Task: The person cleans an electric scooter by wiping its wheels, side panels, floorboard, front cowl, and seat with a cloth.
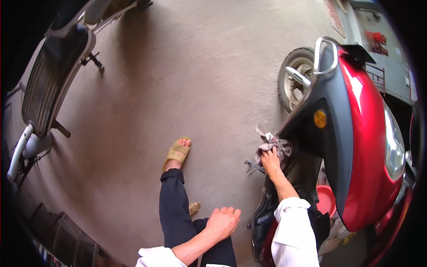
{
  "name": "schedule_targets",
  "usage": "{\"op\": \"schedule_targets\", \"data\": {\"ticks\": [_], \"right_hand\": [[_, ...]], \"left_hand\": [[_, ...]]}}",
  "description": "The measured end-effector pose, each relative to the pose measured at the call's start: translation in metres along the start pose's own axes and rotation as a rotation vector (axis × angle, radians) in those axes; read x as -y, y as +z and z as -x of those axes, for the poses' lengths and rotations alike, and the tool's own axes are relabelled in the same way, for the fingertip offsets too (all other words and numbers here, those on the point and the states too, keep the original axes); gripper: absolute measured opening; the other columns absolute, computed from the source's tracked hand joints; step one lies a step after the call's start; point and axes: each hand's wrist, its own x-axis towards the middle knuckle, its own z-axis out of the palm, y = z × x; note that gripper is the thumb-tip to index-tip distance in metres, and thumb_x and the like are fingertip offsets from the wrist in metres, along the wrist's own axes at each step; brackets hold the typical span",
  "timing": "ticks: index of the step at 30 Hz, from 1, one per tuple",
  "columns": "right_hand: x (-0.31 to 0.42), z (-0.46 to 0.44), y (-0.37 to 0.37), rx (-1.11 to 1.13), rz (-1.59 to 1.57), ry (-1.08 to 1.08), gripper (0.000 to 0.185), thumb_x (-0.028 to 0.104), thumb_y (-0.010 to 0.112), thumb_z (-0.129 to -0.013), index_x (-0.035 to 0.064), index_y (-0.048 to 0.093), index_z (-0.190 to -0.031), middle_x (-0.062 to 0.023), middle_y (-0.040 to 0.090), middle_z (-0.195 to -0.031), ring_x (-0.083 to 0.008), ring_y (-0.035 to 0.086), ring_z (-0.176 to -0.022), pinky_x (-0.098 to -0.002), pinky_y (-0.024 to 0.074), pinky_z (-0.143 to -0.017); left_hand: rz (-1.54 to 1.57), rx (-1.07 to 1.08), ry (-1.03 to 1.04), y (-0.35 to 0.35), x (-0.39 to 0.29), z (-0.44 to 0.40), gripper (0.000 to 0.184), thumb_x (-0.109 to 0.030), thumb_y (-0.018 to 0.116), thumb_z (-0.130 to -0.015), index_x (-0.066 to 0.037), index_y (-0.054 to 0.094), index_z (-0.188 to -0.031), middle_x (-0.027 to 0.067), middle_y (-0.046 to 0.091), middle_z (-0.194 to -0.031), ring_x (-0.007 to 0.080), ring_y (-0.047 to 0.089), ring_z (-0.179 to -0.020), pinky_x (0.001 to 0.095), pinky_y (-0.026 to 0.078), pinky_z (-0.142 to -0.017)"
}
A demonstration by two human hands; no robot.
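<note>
My right hand [271, 163] is closed on a bunched grey-brown cloth [276, 147], pressed against the dark lower body of a red and grey motor scooter [370, 147]. Loose ends of the cloth stick out above the fingers. Over my bent knee is my left hand [223, 222], its fingers curled in and nothing seen in them. The scooter's front wheel [297, 80] stands beyond the cloth, and an orange round reflector [320, 119] sits on its grey side panel.
On the left stands a second scooter with a ribbed footboard [43, 95] and a side stand [97, 62]. A pink basin [326, 200] shows behind the red scooter. My sandalled foot [177, 153] rests on the concrete floor [200, 80]. Dark rack-like shapes [66, 233] lie at lower left.
</note>
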Motion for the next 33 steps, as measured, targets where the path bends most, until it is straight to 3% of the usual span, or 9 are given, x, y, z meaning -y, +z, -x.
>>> {"op": "schedule_targets", "data": {"ticks": [2,4,10,15,20,26,29,30,33], "right_hand": [[0.002,-0.007,-0.003,0.218,0.14,-0.092,0.04,0.03,0.047,-0.093,0.0177,0.066,-0.127,0.0025,0.046,-0.145,-0.022,0.03,-0.141,-0.0576,0.0155,-0.114],[-0.023,-0.022,-0.032,0.29,0.073,-0.16,0.034,0.029,0.047,-0.094,0.02,0.071,-0.117,0.0018,0.054,-0.136,-0.0202,0.039,-0.133,-0.0521,0.0216,-0.11],[-0.096,-0.06,-0.135,-0.273,-0.103,0.05,0.016,0.02,0.054,-0.086,0.0123,0.068,-0.089,-0.0099,0.06,-0.114,-0.0243,0.052,-0.11,-0.0435,0.0366,-0.089],[-0.103,-0.075,-0.171,0.041,0.007,0.026,0.022,0.021,0.06,-0.081,0.0103,0.071,-0.097,-0.0125,0.067,-0.101,-0.0313,0.051,-0.115,-0.0543,0.0277,-0.102],[-0.076,-0.087,-0.104,0.241,0.041,0.036,0.032,0.024,0.063,-0.078,0.0118,0.068,-0.107,-0.0138,0.065,-0.108,-0.031,0.055,-0.113,-0.0576,0.0284,-0.105],[0.026,-0.031,0.013,0.39,0.372,-0.337,0.036,0.028,0.046,-0.097,0.0133,0.067,-0.123,-0.0083,0.063,-0.126,-0.0271,0.054,-0.119,-0.0601,0.0252,-0.109],[0.103,0.045,0.1,0.58,0.076,-0.393,0.042,0.03,0.041,-0.098,0.0103,0.063,-0.128,-0.0156,0.046,-0.148,-0.0345,0.037,-0.14,-0.0658,0.0117,-0.114],[0.127,0.078,0.119,0.427,0.026,-0.418,0.044,0.031,0.039,-0.099,0.0136,0.059,-0.135,-0.0142,0.041,-0.151,-0.0335,0.033,-0.142,-0.0649,0.0078,-0.116],[0.141,0.117,0.081,0.725,0.149,-0.72,0.044,0.032,0.037,-0.1,0.0192,0.057,-0.137,-0.0006,0.046,-0.149,-0.0257,0.035,-0.14,-0.0631,0.0103,-0.116]], "left_hand": [[0.04,-0.005,-0.052,0.004,0.005,-0.001,0.02,-0.023,0.065,-0.086,-0.007,0.055,-0.091,0.0099,0.061,-0.082,0.0292,0.064,-0.08,0.0431,0.05,-0.068],[0.091,0.0,-0.099,0.008,0.006,-0.001,0.02,-0.023,0.065,-0.086,-0.007,0.055,-0.091,0.0101,0.061,-0.082,0.0295,0.064,-0.08,0.0435,0.05,-0.069],[0.107,-0.112,-0.163,0.025,0.018,0.001,0.02,-0.023,0.065,-0.086,-0.006,0.057,-0.09,0.0115,0.061,-0.083,0.0302,0.064,-0.082,0.0435,0.05,-0.072],[0.163,-0.246,-0.279,0.038,0.028,0.01,0.019,-0.022,0.065,-0.087,-0.006,0.06,-0.095,0.0124,0.062,-0.085,0.0307,0.064,-0.084,0.0436,0.05,-0.074],[0.226,-0.385,-0.288,0.045,0.013,0.02,0.022,-0.022,0.066,-0.086,-0.007,0.064,-0.102,0.0109,0.064,-0.088,0.0299,0.064,-0.085,0.0424,0.049,-0.075],[0.391,-0.444,-0.472,0.049,0.002,0.061,0.025,-0.015,0.071,-0.081,-0.006,0.065,-0.103,0.0093,0.066,-0.088,0.0284,0.064,-0.081,0.0405,0.05,-0.072],[0.526,-0.514,-0.492,0.097,0.013,0.068,0.02,-0.019,0.068,-0.084,-0.008,0.064,-0.1,0.0098,0.065,-0.088,0.0308,0.064,-0.082,0.0422,0.05,-0.072],[0.456,-0.508,-0.514,0.116,0.021,0.07,0.02,-0.02,0.066,-0.086,-0.008,0.064,-0.101,0.0106,0.065,-0.09,0.0313,0.064,-0.084,0.0426,0.051,-0.075],[0.43,-0.516,-0.525,0.142,0.027,0.073,0.02,-0.017,0.066,-0.085,-0.007,0.065,-0.101,0.0119,0.066,-0.093,0.0321,0.065,-0.086,0.041,0.053,-0.076]]}}
